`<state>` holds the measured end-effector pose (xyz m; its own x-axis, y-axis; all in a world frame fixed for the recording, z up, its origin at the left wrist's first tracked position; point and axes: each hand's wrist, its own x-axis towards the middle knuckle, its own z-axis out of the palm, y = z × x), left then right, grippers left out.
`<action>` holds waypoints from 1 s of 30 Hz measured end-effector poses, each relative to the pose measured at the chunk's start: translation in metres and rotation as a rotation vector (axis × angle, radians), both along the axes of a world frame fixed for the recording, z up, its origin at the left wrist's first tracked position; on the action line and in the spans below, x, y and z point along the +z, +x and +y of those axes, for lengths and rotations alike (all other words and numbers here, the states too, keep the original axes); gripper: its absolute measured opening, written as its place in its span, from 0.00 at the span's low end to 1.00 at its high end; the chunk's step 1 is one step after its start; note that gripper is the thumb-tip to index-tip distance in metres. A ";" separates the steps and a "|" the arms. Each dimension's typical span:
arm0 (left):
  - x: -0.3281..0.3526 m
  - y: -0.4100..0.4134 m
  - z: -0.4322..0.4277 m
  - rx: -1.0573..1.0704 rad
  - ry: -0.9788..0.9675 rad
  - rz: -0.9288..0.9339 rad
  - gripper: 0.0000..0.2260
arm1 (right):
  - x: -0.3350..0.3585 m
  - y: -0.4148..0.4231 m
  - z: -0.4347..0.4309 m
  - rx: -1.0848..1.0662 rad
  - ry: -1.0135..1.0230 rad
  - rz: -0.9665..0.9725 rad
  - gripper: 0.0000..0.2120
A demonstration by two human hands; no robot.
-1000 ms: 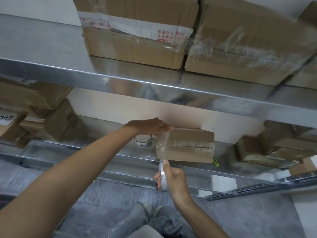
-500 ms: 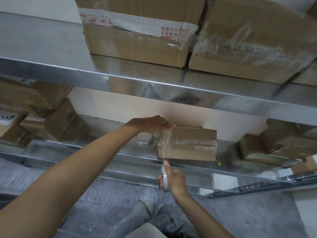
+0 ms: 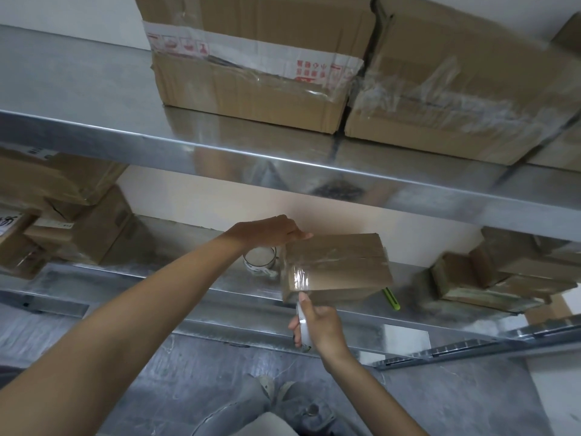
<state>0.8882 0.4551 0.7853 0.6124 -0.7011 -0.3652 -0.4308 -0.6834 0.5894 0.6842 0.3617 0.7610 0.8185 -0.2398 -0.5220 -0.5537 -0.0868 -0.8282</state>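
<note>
So the right hand (image 3: 320,325) has its fingers curled round a tape roll (image 3: 302,328), with the thumb poking straight up at 12 o'clock onto the bottom edge of the small cardboard box (image 3: 342,265). That's a firm wrap on the roll, nothing loose. A shiny strip of clear tape (image 3: 300,278) runs from the roll up over the box's front face near its left end. The left hand (image 3: 267,232) sits at about 10 o'clock from the box, fingers laid over the top left corner and pressing it down. I can't tell if the thumb hooks round the side, since it's hidden. The box itself sits on the lower metal shelf (image 3: 188,287), right at the front lip. Compared with a second ago, honestly not much has moved: both hands are in the same spots, and the strip just looks flatter and glossier against the cardboard. My guess is the wrap over this end is nearly laid and the next thing is tearing or cutting the tape off. A spare tape roll (image 3: 260,259) sits at 9 o'clock, just beside the box and behind the left wrist. A green cutter (image 3: 393,298) pokes out at 4 o'clock, touching the box's right corner. There are big taped cartons (image 3: 251,73) on the upper shelf (image 3: 94,121) at 12 o'clock, well apart.
</note>
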 end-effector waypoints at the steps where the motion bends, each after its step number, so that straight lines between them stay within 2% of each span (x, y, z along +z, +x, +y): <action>1: -0.003 -0.002 0.002 -0.011 -0.009 -0.041 0.26 | 0.003 0.000 -0.003 0.005 0.004 0.002 0.30; 3: -0.011 -0.010 0.000 -0.020 -0.046 -0.261 0.24 | 0.007 0.002 -0.007 0.015 0.021 0.019 0.29; 5: -0.017 -0.024 -0.009 -0.026 -0.013 -0.548 0.13 | 0.010 0.008 -0.008 0.029 0.032 0.044 0.29; 7: -0.022 -0.038 -0.020 0.006 0.086 -0.666 0.07 | 0.010 0.011 -0.007 0.049 0.048 0.085 0.29; 9: -0.029 -0.045 -0.026 0.026 0.104 -0.709 0.09 | 0.006 0.010 -0.008 0.056 0.064 0.112 0.29; 12: -0.045 -0.058 -0.022 0.065 -0.023 -0.754 0.23 | 0.002 0.010 -0.010 0.040 0.105 0.120 0.29; 15: -0.046 -0.070 -0.015 0.081 0.065 -0.542 0.37 | 0.002 0.013 -0.009 0.048 0.137 0.129 0.29; 17: -0.039 -0.071 -0.016 0.089 0.136 -0.496 0.40 | 0.003 0.015 -0.010 0.044 0.166 0.125 0.28; 20: -0.032 -0.067 -0.022 0.076 0.224 -0.512 0.35 | 0.005 0.019 -0.012 0.044 0.199 0.124 0.28; 22: -0.032 -0.069 -0.022 0.078 0.272 -0.600 0.35 | 0.004 0.018 -0.012 0.040 0.204 0.123 0.28; 24: -0.039 -0.078 -0.022 0.121 0.212 -0.708 0.35 | 0.003 0.015 -0.012 0.033 0.200 0.128 0.28; 26: -0.042 -0.087 -0.022 0.158 0.111 -0.729 0.35 | 0.003 0.011 -0.011 0.031 0.192 0.133 0.28; 27: -0.038 -0.086 -0.020 0.146 0.070 -0.666 0.36 | 0.003 0.010 -0.010 0.026 0.196 0.136 0.28; 30: -0.017 -0.073 -0.012 -0.036 0.157 -0.232 0.48 | 0.005 0.012 -0.010 0.031 0.205 0.146 0.27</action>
